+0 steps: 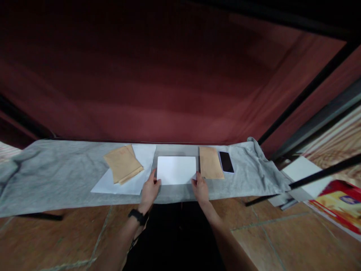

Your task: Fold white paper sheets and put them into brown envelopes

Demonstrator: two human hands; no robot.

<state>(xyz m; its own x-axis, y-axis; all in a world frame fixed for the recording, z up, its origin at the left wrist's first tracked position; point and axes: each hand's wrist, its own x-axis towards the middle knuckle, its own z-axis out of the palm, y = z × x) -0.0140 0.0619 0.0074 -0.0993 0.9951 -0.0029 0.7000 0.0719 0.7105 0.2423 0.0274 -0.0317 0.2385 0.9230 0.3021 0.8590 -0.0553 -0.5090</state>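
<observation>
A white rectangle of what looks like paper (176, 170) lies in front of me on the grey cloth; whether it is one folded sheet or a stack I cannot tell. My left hand (150, 191) grips its lower left side, thumb toward the near corner. At the opposite side, my right hand (200, 189) pinches the lower right corner. Left of the paper, several brown envelopes (123, 164) lie in an uneven pile on larger white sheets (143, 158). Just beyond my right fingers is another brown envelope (211, 162).
A phone (226, 162) with a dark screen lies right of the single envelope. The wrinkled grey cloth (70, 169) covers a narrow bench against a dark red panel (158, 94). Black metal bars (307, 94) slant down at the right, near a red and yellow package (341, 203).
</observation>
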